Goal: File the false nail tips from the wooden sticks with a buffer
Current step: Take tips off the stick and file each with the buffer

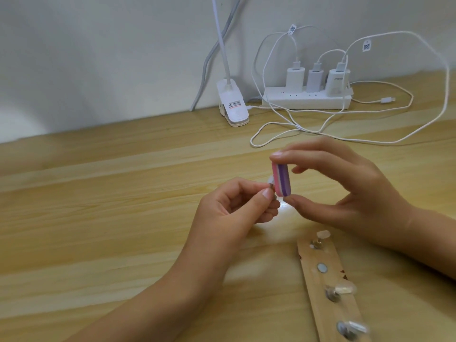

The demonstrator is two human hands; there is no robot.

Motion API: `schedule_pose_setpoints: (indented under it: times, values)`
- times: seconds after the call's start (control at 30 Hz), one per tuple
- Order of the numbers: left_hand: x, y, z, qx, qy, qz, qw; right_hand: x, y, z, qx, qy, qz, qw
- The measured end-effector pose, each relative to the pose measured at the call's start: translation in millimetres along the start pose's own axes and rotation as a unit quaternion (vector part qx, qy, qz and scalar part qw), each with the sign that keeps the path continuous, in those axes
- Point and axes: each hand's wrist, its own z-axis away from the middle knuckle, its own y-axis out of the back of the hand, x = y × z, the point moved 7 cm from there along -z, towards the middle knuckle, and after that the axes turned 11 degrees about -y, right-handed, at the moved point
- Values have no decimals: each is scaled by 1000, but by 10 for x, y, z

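1. The right hand (345, 191) pinches a pink, white and purple buffer (356, 180) upright between thumb and fingertips, above the desk (111, 218).
2. The left hand (229, 211) grips a small peg bearing a clear nail tip (345, 180), touching the buffer's pink side.
3. At near right, a wooden stick (328, 302) lies on the desk, carrying three more nail tips.
4. At far right sits a white power strip (306, 101).

- The small block-shaped nail buffer (282, 179) shows lengthwise stripes: pink, pale lilac-white, then purple.
- The flat pale-tan wooden stick (328, 290) carries clear, glassy false nail tips (345, 289) on silver-grey metal studs.
- The light yellow-brown wooden table (123, 193) has streaky grain bands.
- The rectangular plastic power strip (306, 99) is white.
- The clip-on lamp base (60, 108) is white.
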Motion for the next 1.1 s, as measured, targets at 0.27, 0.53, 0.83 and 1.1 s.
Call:
schedule_pose_setpoints:
  times: [0.27,0.53,0.83,1.1]
  values:
    - [6,-12,9,-11,-5,-10,1000,48,-10,15,-6,-12,1,1000]
    - [0,-6,8,-22,-19,-31,999,5,-84,25,-10,7,-11,1000]
    - [-61,-78,15,-67,-4,-56,996,17,-89,20,7,-5,1,1000]
    - [-71,35,-35,-8,7,-11,1000,-2,-106,48,1,-8,3,1000]
